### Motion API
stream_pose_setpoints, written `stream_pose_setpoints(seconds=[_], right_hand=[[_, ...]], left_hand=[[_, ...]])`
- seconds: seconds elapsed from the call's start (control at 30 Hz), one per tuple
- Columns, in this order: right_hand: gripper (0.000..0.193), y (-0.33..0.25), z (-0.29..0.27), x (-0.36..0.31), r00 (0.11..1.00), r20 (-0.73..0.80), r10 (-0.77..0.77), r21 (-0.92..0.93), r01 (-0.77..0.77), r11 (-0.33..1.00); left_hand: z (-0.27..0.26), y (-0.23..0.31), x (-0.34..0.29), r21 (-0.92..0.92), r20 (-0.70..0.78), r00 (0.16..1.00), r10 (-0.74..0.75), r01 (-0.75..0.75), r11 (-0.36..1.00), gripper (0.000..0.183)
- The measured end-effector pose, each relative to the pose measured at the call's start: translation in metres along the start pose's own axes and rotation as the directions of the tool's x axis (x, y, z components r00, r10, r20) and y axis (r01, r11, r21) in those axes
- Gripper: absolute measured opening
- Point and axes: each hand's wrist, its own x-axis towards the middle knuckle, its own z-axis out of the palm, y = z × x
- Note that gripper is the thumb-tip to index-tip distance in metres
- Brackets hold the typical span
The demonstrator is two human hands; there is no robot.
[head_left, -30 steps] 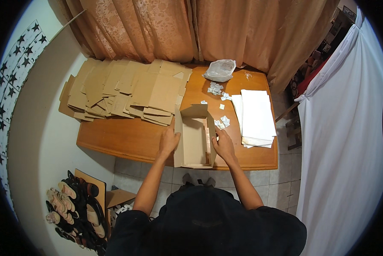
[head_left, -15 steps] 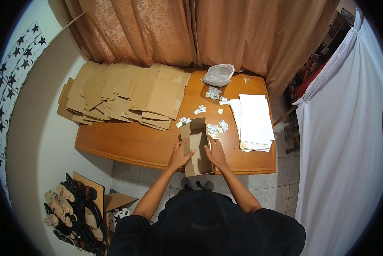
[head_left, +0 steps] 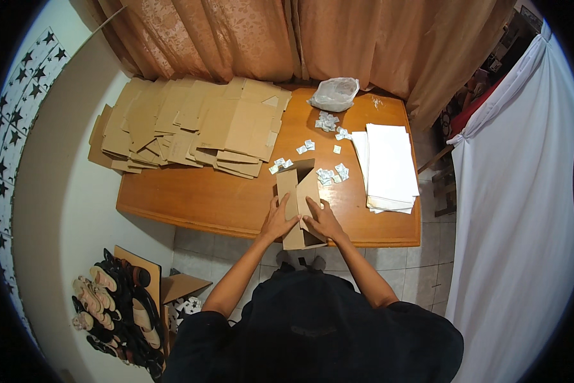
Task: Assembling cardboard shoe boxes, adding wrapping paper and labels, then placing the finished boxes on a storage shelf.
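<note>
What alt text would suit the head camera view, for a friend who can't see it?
Seen from above, a left hand and a right hand rest on the flaps of a partly closed cardboard box at the near edge of a wooden table. Flattened cardboard lies left, small packets and a plastic bag beyond, white sheets right.

Left grip (head_left: 278, 221) and right grip (head_left: 324, 222) touch a cardboard box (head_left: 305, 189); apparently sachets (head_left: 325, 174) lie beyond.

The box (head_left: 298, 210) is mostly covered now
Its long flaps (head_left: 289, 184) bend inward, and the hands (head_left: 276, 223) are closer together.
</note>
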Motion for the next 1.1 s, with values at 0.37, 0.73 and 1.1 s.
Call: stream_pose_setpoints(seconds=[0.37,0.73,1.1], right_hand=[[0.078,-0.018,-0.035,-0.025,0.967,0.250,0.043,0.039,-0.055,0.998],[0.032,-0.028,-0.039,-0.043,0.953,0.200,-0.227,-0.170,0.262,0.950],[0.029,-0.045,-0.015,-0.039,0.981,0.072,-0.179,-0.236,0.191,0.953]], left_hand=[[0.003,0.020,-0.005,0.189,-0.024,0.994,-0.106,0.109,0.976,0.089],[-0.006,0.021,-0.002,0.407,0.081,0.962,0.262,-0.272,0.872,0.050],[-0.012,0.001,-0.006,0.303,0.296,0.901,0.318,-0.404,0.863,0.025]])
